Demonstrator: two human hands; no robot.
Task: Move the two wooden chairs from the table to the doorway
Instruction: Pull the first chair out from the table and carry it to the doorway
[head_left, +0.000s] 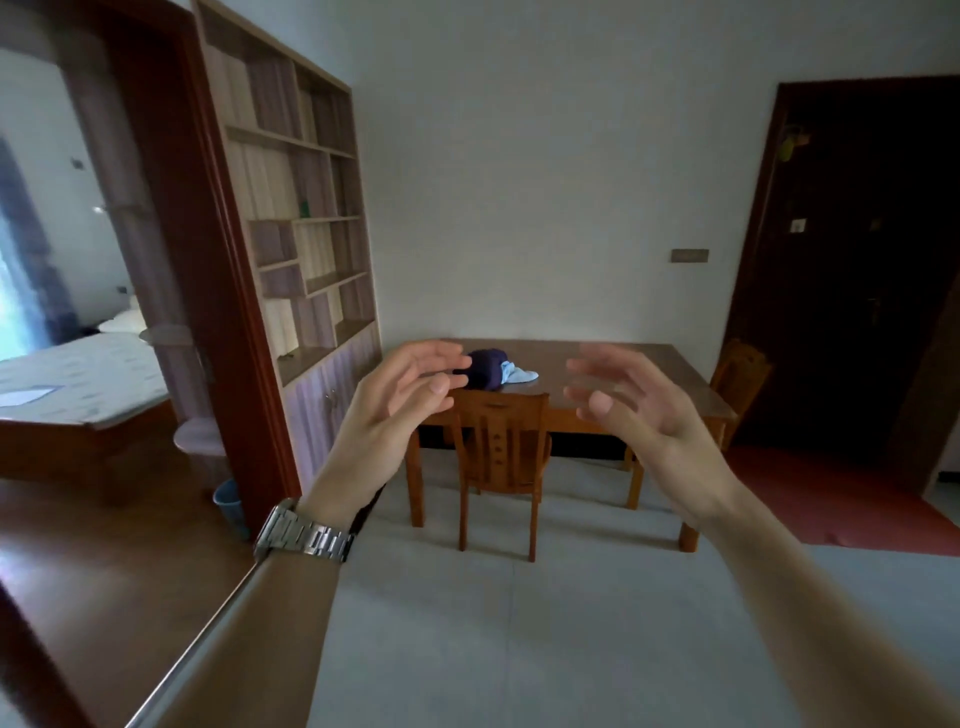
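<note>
Both chairs are at the surface (613, 364), so no part of the task looks done yet. The near chair (501, 457) stands tucked against the surface's front edge, its slatted back facing the person. The second chair (740, 379) sits at the surface's right end, close to a dark door (852, 270) beyond it. A bundle of dark and pale blue cloth (493, 369) lies on the surface, toward its left side.

The left hand (395, 400) and the right hand (631, 400) are raised in front of the person, palms turned toward each other, fingers spread and loosely curled, holding nothing. Neither touches a chair. The near chair lies straight ahead and below, appearing between the two hands and well apart from them across open floor. Its back rises upright, with the top rail running left to right, parallel to the surface's front edge. The two hands look about equally near to it, so a two-handed hold on the top rail seems the likely aim. The person probably needs to step forward first.

An open doorway (218, 312) with a reddish frame stands to the left of the surface, past a tall bookshelf (306, 223), and a bed (78, 384) shows through it. Which doorway the task means cannot be told.
</note>
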